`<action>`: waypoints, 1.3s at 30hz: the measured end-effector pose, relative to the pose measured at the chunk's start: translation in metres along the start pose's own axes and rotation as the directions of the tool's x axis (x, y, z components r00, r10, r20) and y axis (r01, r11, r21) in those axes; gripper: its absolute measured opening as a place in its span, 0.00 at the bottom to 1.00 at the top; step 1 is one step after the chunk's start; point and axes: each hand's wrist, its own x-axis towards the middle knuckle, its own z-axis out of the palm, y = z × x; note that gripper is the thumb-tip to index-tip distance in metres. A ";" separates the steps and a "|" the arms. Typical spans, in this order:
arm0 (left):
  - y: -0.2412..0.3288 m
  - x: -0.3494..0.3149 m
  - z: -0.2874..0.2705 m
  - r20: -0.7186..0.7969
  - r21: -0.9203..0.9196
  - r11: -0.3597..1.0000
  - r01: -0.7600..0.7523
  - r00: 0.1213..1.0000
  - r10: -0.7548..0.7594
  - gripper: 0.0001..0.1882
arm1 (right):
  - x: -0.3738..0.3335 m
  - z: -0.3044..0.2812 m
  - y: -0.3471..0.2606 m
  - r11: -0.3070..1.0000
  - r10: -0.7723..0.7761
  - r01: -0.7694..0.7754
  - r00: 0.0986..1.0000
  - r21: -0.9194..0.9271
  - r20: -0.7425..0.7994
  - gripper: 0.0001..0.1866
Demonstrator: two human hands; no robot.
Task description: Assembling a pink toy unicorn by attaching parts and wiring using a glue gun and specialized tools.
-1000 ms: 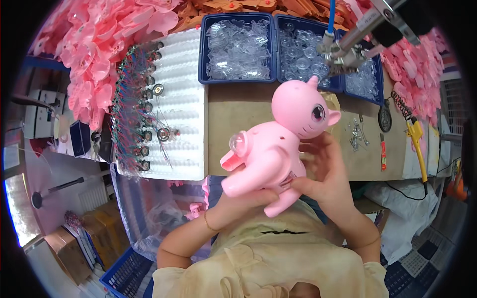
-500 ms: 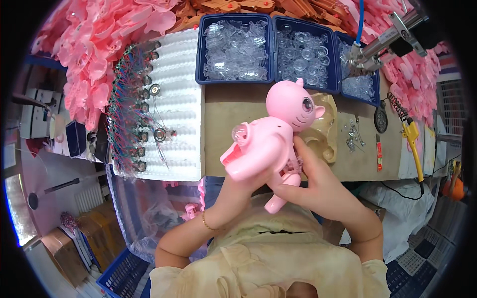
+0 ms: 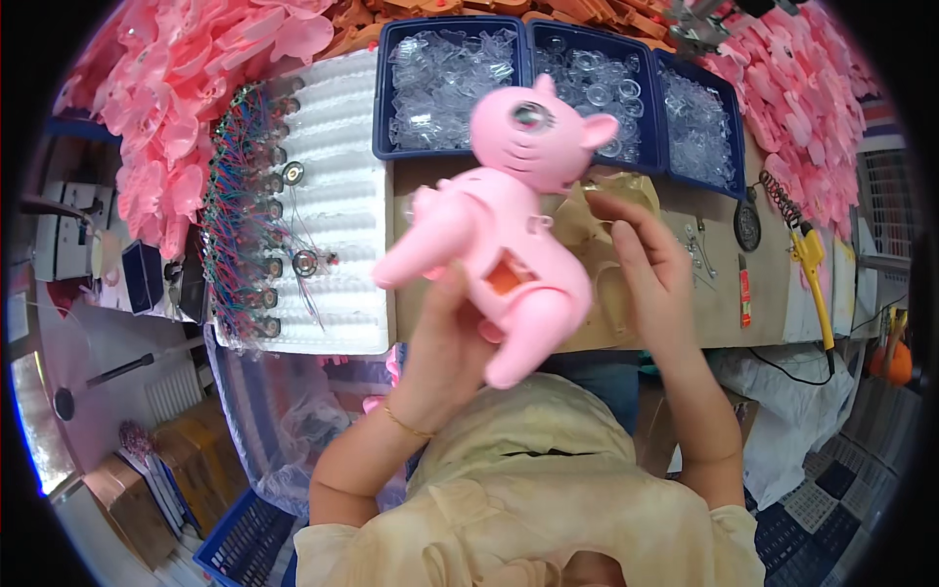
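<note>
A pink plastic toy animal (image 3: pixel 509 225) with a round head, painted eye and ears is tilted above the table's front edge. My left hand (image 3: pixel 445 333) grips it from below, the thumb on its body and most fingers hidden behind it. An opening in the belly shows orange inside. My right hand (image 3: pixel 655 269) is off the toy, just to its right, with thumb and fingers apart and nothing between them. Behind that hand lies a tan moulded tray (image 3: pixel 611 303), partly covered.
Blue bins (image 3: pixel 383 108) of clear plastic parts stand at the back. A white foam board (image 3: pixel 362 225) with wired round parts lies left. Pink parts (image 3: pixel 176 127) pile up on both sides. A yellow-handled tool (image 3: pixel 810 264) with a coiled cord is at right.
The toy has turned and shifted left, so its belly opening now faces up. My right hand has let go of it and moved right. The metal fixture at upper right has risen away from the bins.
</note>
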 end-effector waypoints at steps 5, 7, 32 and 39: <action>0.017 -0.007 -0.034 0.101 -0.155 0.988 -0.015 0.994 0.031 0.43 | -0.006 -0.034 -0.006 0.826 0.019 0.128 0.967 -0.548 0.254 0.11; 0.015 -0.010 -0.040 0.113 -0.207 0.977 0.042 0.993 -0.019 0.47 | -0.014 -0.032 -0.002 0.713 -0.023 0.245 0.945 -0.657 0.327 0.11; 0.004 -0.006 0.002 0.120 -0.108 0.961 0.253 0.963 -0.240 0.56 | -0.025 -0.010 -0.032 0.769 0.290 -0.377 0.925 0.515 0.244 0.14; 0.004 -0.014 0.005 0.195 -0.075 0.986 0.149 0.972 -0.132 0.55 | -0.032 0.003 -0.021 0.709 -0.413 0.467 0.882 -0.528 0.225 0.10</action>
